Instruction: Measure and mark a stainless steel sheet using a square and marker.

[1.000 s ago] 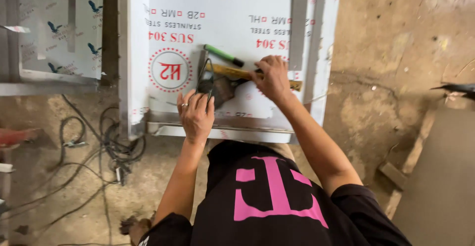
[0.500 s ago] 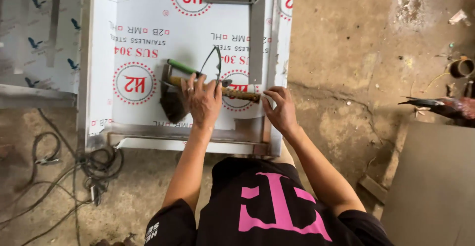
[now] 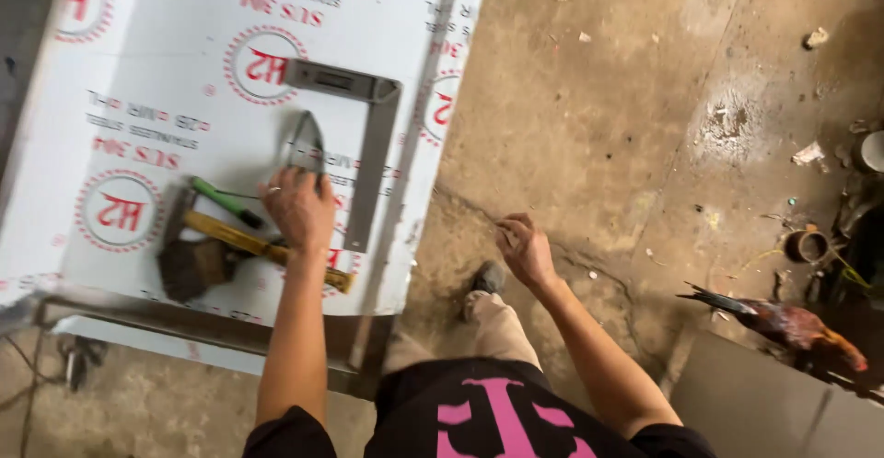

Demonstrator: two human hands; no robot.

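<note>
Swung right since the half-second-earlier view, pushing the white-filmed steel sheet (image 3: 184, 71) to the upper left. Left hand (image 3: 299, 208) lay flat, fingers loosely spread, on the wooden-handled hammer (image 3: 249, 248) beside the steel square (image 3: 364, 145). Right hand (image 3: 525, 251), half-curled and seemingly empty, hung past the sheet's right edge over bare concrete floor (image 3: 626, 99); rooster (image 3: 783, 322) lower right

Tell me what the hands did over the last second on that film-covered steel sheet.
The right hand let go of the hammer and drew back off the sheet, now closed above the floor. The left hand shifted onto the metal shears. The hammer, green-handled tool and steel square kept their places.
</note>
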